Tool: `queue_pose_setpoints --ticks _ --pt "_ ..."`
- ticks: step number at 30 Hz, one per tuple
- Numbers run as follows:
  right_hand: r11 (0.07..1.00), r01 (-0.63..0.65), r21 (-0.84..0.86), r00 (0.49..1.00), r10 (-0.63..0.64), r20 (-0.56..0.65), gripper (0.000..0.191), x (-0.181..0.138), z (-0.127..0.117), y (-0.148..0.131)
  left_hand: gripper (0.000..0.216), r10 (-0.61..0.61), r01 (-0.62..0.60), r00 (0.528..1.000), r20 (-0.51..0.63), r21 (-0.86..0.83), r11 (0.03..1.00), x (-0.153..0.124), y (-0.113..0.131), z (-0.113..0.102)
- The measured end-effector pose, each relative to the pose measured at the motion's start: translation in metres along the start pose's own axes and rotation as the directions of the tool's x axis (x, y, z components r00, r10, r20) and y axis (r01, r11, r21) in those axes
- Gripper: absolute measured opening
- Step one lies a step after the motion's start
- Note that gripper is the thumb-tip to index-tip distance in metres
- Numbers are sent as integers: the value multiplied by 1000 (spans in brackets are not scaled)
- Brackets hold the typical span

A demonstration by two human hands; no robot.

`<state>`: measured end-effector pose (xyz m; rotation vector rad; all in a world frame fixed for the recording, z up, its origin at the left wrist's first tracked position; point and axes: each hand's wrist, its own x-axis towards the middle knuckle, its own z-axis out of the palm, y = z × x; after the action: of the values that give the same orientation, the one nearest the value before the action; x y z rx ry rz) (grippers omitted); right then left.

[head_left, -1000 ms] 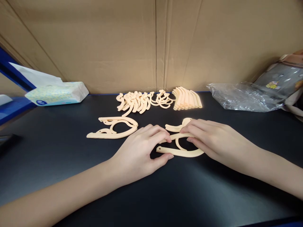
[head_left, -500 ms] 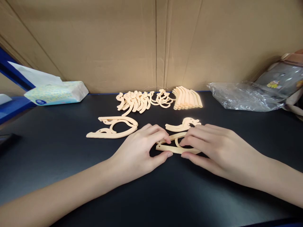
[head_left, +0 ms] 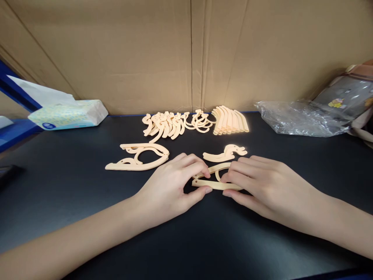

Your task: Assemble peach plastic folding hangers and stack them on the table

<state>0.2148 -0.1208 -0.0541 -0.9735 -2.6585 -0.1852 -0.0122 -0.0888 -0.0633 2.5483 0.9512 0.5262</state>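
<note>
Behind: black table [head_left: 72, 202]; cardboard wall [head_left: 131, 54]

Single head view; looks forward and down, close over the tabletop [head_left: 58, 202].

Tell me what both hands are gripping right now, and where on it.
Both grip one flat cream plastic curved piece on the black table: left hand pinches its left end, right hand its right part.
</note>
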Motion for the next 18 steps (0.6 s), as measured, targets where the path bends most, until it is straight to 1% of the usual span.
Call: queue_pose_setpoints --ticks 5,10,14,18 --pt "1000 -3 -1 1000 3 -1 7 1 0 0 12 -6 6 1000 -3 -21 1000 0 -2 1" --pt "1000 -4 8 1000 4 -14 9 1 0 1 21 -27 27 999 -27 -17 1000 0 -4 3" --pt "1000 -13 23 1000 13 -11 10 1 -1 2 20 31 -31 999 -45 -4 1000 -1 -5 4" --pt "999 -21 24 1000 21 -6 10 0 -2 1 18 79 -76 993 -87 34 996 -1 -5 4"
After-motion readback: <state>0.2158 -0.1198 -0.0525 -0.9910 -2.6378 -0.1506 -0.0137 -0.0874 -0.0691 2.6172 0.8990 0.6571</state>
